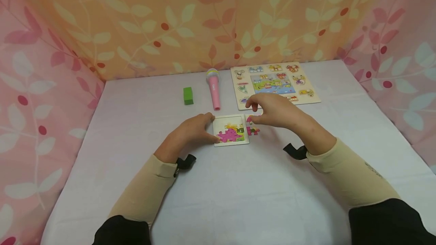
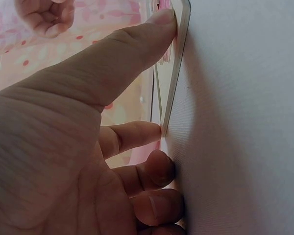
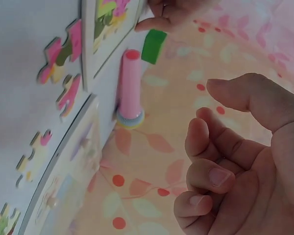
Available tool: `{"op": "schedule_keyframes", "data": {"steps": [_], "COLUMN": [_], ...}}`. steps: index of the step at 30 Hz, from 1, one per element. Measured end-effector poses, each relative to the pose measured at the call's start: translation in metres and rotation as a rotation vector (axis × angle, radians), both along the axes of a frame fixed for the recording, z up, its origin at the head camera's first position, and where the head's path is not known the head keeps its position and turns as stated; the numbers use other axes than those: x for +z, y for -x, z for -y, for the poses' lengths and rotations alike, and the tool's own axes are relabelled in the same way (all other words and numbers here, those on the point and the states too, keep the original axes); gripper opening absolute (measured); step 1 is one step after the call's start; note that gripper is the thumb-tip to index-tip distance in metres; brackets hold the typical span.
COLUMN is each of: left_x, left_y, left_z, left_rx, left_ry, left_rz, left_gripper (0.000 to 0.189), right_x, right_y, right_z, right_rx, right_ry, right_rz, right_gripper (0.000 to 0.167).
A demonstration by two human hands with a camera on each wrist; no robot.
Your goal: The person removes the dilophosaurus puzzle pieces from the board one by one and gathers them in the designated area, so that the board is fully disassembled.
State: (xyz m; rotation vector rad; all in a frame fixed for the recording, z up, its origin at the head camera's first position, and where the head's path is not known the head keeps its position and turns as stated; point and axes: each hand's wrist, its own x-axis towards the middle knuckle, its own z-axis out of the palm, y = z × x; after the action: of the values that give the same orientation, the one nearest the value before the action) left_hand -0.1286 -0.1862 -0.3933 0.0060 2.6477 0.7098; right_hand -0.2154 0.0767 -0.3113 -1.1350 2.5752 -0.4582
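Note:
A small jigsaw tray (image 1: pixel 231 145) with a pale frame lies on the table, partly filled with a pink dinosaur picture (image 1: pixel 231 134). My left hand (image 1: pixel 190 133) is at its left side. The left thumb (image 2: pixel 137 41) rests straight on the frame, and the index fingertip touches the edge at the far corner. Loose jigsaw pieces (image 1: pixel 253 131) lie just right of the tray; the right wrist view shows several, one pink and green (image 3: pixel 63 51). My right hand (image 1: pixel 277 110) hovers over them with loosely bent fingers, thumb and index apart, nothing between them.
Behind the tray are a pink toy microphone (image 1: pixel 214 90) and a green block (image 1: pixel 188 96). A larger wooden picture board (image 1: pixel 316 99) lies at the back right, partly behind my right hand. Leaf-patterned cloth (image 1: pixel 218 22) closes off the table's back and sides.

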Motion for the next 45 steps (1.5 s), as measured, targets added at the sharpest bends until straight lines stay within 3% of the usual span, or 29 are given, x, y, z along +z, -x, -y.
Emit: {"op": "schedule_keyframes", "data": {"steps": [7,14,22,29,37,45], "left_x": [-0.001,-0.001,0.0,-0.001,-0.001,0.002], "left_y": [0.0,0.002,0.002,0.004,0.003,0.0], "left_z": [0.002,0.003,0.004,0.005,0.003,0.001], "left_rx": [0.009,-0.012,-0.011,-0.02,-0.015,-0.002], "left_ry": [-0.001,-0.01,-0.021,-0.007,0.009,0.002], "left_rz": [-0.004,-0.012,-0.014,-0.007,-0.004,-0.009], "left_gripper": [0.087,0.084,0.083,0.083,0.083,0.083], "right_x": [-0.003,-0.016,-0.035,-0.053,-0.061,-0.061], "right_y": [-0.001,-0.001,-0.002,0.002,0.0,-0.004], "right_z": [0.019,0.037,0.058,0.065,0.065,0.067], "right_rx": [0.046,0.077,0.072,0.091,0.037,0.023], "right_ry": [0.028,0.011,-0.107,-0.203,-0.151,-0.125], "right_rz": [0.036,0.08,0.175,0.162,0.214,0.162], "right_gripper": [0.036,0.038,0.036,0.04,0.037,0.036]}}
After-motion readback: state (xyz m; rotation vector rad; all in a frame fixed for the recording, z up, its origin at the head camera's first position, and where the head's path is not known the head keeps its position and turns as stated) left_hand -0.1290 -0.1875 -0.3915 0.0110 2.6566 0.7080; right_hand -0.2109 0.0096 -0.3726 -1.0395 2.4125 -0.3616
